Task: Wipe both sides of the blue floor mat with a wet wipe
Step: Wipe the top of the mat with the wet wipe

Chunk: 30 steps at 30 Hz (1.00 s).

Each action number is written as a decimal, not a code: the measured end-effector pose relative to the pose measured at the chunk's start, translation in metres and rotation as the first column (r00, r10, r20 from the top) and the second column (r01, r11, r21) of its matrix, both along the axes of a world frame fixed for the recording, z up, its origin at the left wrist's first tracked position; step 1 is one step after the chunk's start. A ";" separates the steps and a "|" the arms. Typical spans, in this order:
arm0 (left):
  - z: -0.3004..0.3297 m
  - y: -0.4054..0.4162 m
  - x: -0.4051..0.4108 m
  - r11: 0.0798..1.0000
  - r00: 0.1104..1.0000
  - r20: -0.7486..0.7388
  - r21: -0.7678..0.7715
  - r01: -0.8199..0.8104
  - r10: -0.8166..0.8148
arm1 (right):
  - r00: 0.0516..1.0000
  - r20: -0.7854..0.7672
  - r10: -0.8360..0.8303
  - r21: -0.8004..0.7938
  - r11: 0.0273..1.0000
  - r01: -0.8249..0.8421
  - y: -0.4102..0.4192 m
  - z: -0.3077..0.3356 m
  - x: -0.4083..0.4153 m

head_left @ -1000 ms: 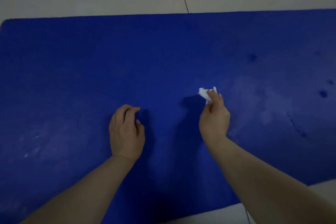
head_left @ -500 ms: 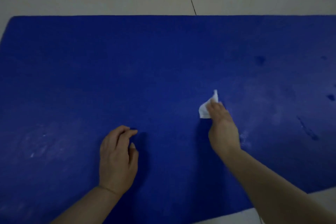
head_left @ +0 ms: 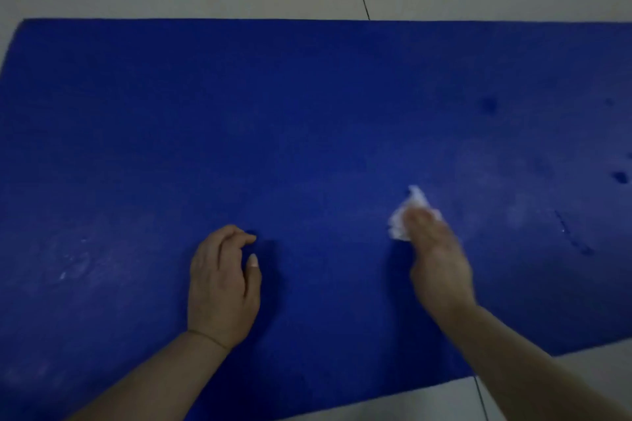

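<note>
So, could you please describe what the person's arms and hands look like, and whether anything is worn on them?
Both forearms are bare, with no sleeves in view. The left hand has no glove or ring that shows; a thin line crosses its wrist, perhaps a fine band or only a crease. Its thumbnail is short and pale. The right hand is blurred, and nothing worn shows on it.

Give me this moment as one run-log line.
step: wiping top side | right hand: holds wet wipe on blue floor mat | left hand: rests curled on mat, empty | underside: not shown
</note>
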<state>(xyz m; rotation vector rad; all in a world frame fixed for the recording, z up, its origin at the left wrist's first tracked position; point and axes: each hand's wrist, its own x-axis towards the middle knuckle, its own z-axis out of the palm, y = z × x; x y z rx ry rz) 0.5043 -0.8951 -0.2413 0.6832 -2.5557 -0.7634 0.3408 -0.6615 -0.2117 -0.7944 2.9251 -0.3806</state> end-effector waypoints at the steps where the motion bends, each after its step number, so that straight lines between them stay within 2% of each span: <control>1: -0.001 0.001 -0.001 0.999 1.000 0.013 -0.027 0.021 -0.021 | 0.993 0.017 -0.119 0.016 0.993 0.119 0.012 -0.002 -0.008; 3: -0.001 0.001 -0.001 0.997 0.998 0.036 -0.065 0.050 -0.048 | 0.965 -0.058 -0.254 0.041 0.966 0.257 0.000 -0.010 -0.003; 5: -0.001 0.001 -0.001 0.995 0.998 0.049 -0.083 0.051 -0.047 | 0.966 -0.117 -0.231 0.051 0.970 0.238 -0.037 -0.021 0.021; 9: -0.002 0.000 -0.002 0.994 0.997 0.049 -0.091 0.057 -0.053 | 0.986 -0.107 0.128 0.028 0.992 -0.125 -0.097 -0.039 0.093; 12: -0.001 -0.001 0.001 0.996 0.998 0.048 -0.076 0.044 -0.041 | 0.940 -0.060 0.337 0.046 0.941 -0.334 -0.070 -0.021 0.086; 13: 0.000 -0.001 0.001 0.997 0.998 0.047 -0.069 0.042 -0.039 | 0.948 -0.098 0.303 0.039 0.953 -0.301 -0.047 -0.023 0.074; 15: 0.002 0.000 0.000 0.997 0.998 0.049 -0.067 0.046 -0.043 | 0.994 -0.107 0.015 -0.051 0.998 -0.021 -0.002 -0.023 0.046; 17: 0.001 0.001 -0.001 0.995 0.997 0.055 -0.078 0.056 -0.052 | 0.966 -0.077 -0.247 -0.025 0.969 0.246 0.022 -0.020 0.030; 19: 0.001 0.001 0.000 0.995 0.996 0.063 -0.080 0.061 -0.056 | 0.952 -0.057 -0.302 -0.031 0.953 0.300 -0.001 -0.021 0.044; 20: 0.000 0.001 -0.001 0.995 0.996 0.066 -0.076 0.058 -0.053 | 0.966 -0.126 -0.226 -0.023 0.974 0.225 -0.022 -0.022 0.060; 21: 0.000 0.001 -0.001 0.996 0.996 0.067 -0.073 0.055 -0.050 | 0.982 -0.177 -0.064 0.017 0.998 0.068 -0.042 -0.026 0.080; 22: -0.001 0.001 -0.001 0.996 0.997 0.066 -0.071 0.053 -0.048 | 0.987 -0.134 0.090 0.075 0.994 -0.080 -0.061 -0.032 0.101; 24: -0.001 0.001 -0.001 0.997 0.997 0.060 -0.060 0.044 -0.041 | 0.931 -0.014 0.364 0.074 0.929 -0.362 -0.088 -0.035 0.144; 26: 0.000 -0.001 -0.001 0.998 0.997 0.057 -0.043 0.045 -0.043 | 0.884 0.018 0.467 -0.018 0.884 -0.467 -0.084 -0.032 0.142; 27: 0.000 -0.002 0.000 0.998 0.997 0.052 -0.045 0.053 -0.051 | 0.905 0.013 0.426 -0.065 0.903 -0.424 -0.067 -0.031 0.129; 30: 0.002 -0.001 0.003 0.995 0.997 0.023 -0.057 0.081 -0.080 | 0.990 -0.074 0.118 0.004 0.993 -0.118 -0.016 -0.030 0.069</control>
